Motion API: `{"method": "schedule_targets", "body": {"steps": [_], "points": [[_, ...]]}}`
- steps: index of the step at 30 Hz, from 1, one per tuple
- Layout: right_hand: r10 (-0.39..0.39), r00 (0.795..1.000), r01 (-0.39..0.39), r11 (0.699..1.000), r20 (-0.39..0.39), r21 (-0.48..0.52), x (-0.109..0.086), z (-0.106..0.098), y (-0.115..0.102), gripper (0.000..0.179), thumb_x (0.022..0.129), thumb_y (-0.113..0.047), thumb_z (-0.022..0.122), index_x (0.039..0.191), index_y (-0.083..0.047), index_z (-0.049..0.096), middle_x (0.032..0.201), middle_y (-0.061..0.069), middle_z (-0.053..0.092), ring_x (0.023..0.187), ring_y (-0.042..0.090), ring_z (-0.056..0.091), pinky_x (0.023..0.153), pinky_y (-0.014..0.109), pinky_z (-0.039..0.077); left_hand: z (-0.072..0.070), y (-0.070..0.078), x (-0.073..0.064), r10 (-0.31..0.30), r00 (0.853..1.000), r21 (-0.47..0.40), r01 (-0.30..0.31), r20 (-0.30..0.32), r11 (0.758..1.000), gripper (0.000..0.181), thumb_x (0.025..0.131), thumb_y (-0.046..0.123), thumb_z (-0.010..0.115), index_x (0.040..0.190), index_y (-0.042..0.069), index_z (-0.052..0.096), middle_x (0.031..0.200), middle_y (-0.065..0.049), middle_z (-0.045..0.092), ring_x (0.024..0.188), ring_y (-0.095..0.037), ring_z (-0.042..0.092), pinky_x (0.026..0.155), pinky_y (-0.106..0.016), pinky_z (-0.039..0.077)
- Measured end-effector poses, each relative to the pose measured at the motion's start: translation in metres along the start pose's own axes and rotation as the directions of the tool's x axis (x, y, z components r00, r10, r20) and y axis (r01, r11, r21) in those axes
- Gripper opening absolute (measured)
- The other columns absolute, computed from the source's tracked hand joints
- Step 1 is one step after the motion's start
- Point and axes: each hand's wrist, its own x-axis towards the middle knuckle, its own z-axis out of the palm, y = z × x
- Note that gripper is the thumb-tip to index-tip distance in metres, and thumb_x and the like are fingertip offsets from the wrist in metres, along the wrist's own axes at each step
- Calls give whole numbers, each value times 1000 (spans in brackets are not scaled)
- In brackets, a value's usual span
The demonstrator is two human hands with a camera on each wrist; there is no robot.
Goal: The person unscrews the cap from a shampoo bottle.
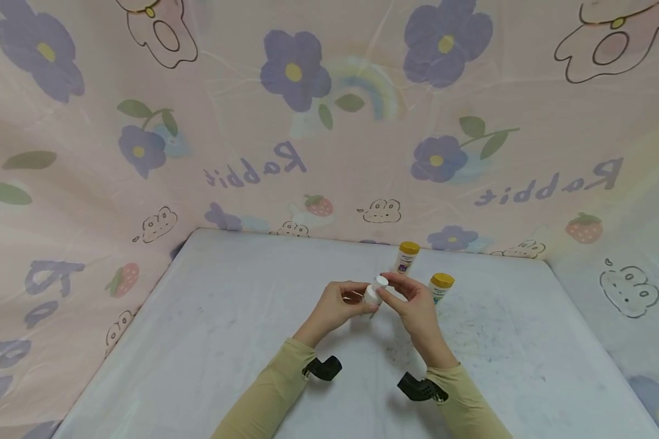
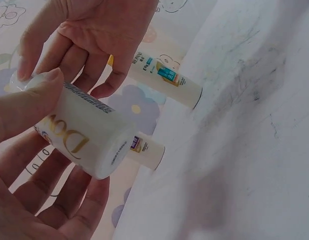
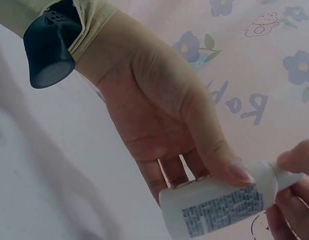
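My left hand [image 1: 335,306] grips a small white bottle [image 2: 97,132] around its body, thumb on one side and fingers on the other. The bottle is tilted above the table, with gold lettering on its front and a block of dark print [image 3: 224,210] on its back. At its top end, my right hand [image 1: 417,312] pinches the white cap [image 1: 381,281] between thumb and fingers. In the right wrist view the cap sits in line with the bottle's shoulder, partly hidden by the fingertips.
Two white bottles with yellow caps stand upright beyond my hands: one with a purple label [image 1: 405,259] farther back, one with a teal label [image 2: 167,75] to the right. The white table [image 1: 225,292] meets a patterned curtain [image 1: 351,146] at its back and sides.
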Motion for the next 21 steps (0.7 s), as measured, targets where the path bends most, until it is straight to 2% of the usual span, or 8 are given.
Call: {"method": "schedule_targets", "body": {"steps": [6,14,17,21], "points": [[-8,998,5,999,54,52,1,-3,-2,42,84,-17,76,121,-1,63,116,5,66,116,16,52,91,26,47,-1,-1,1,-13,1000,-15,13,0,1000,38,76,21,83,112,13,72,103,6,70,88,-14,62,76,-29,54],[-13,995,5,997,104,78,0,-4,-3,45,86,-16,74,125,0,60,125,8,62,119,17,52,93,25,47,-1,-1,1,-30,1000,-25,30,-2,999,37,75,20,84,109,13,70,98,4,69,87,-14,63,75,-29,54],[-30,995,22,997,100,80,0,-3,-2,45,85,-14,74,126,0,59,126,10,60,120,17,51,100,30,43,-1,-1,1,-32,999,-30,32,-1,999,37,75,19,84,109,12,70,97,3,69,86,-14,63,74,-29,54],[-72,995,65,994,74,92,1,0,0,45,84,-11,75,124,1,58,125,14,59,119,19,51,108,45,32,-1,0,0,-23,1000,-40,23,-6,999,38,75,16,83,110,10,69,96,0,69,87,-17,64,73,-28,54]]}}
